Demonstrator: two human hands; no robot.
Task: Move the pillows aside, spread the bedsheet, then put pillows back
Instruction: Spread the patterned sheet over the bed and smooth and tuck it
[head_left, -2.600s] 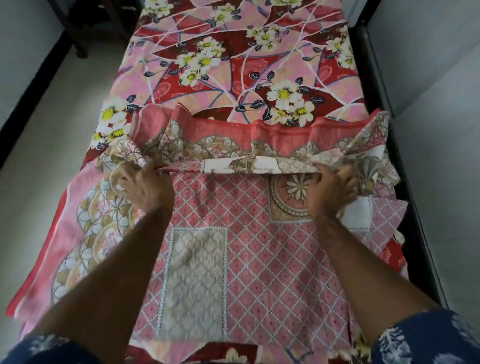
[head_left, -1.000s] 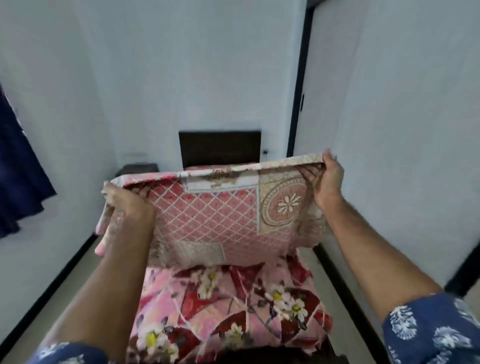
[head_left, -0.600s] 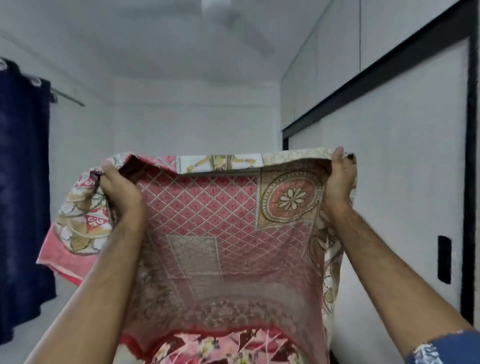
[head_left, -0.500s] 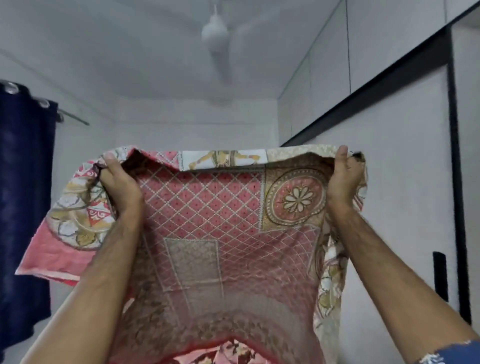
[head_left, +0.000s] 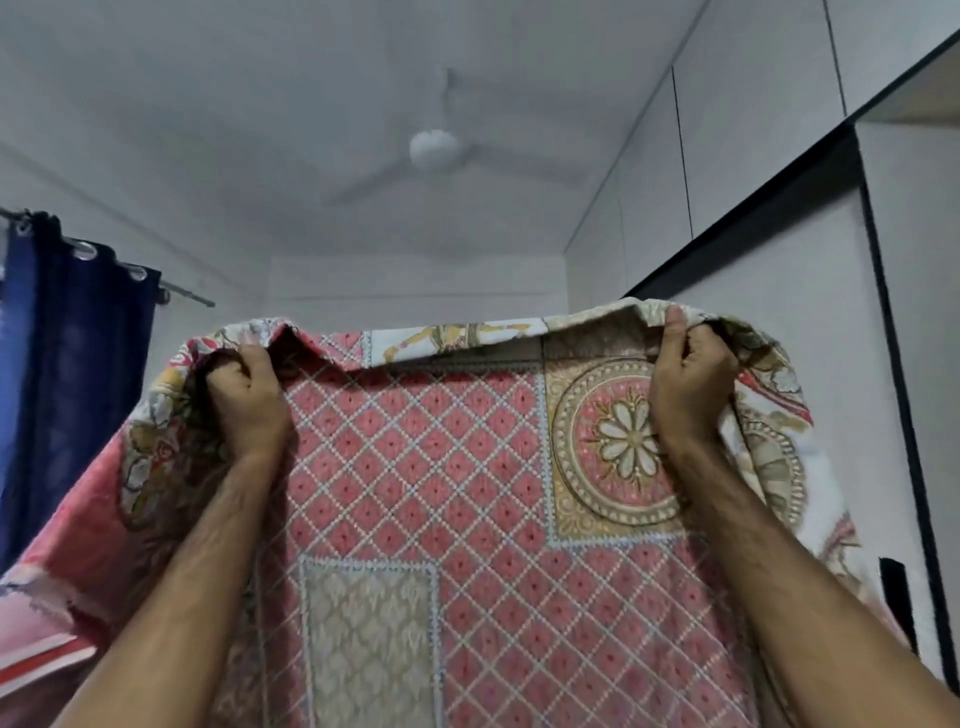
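A pink bedsheet (head_left: 415, 493) with a diamond lattice, a gold medallion and a beige panel hangs in front of me, lifted up towards the ceiling. My left hand (head_left: 249, 400) grips its folded top edge on the left. My right hand (head_left: 688, 379) grips the same edge on the right. The cloth droops past both hands at the sides and fills the lower view. The bed and the pillows are hidden behind the sheet.
A white ceiling fan (head_left: 434, 150) hangs overhead. A dark blue curtain (head_left: 67, 374) on a rod is at the left. A white wardrobe (head_left: 779, 364) with black trim runs along the right wall.
Both hands have lifted the bedsheet off the bed and raised it high. My view has tilted up from the bed to the ceiling, so the floral bed cover has dropped out of sight.
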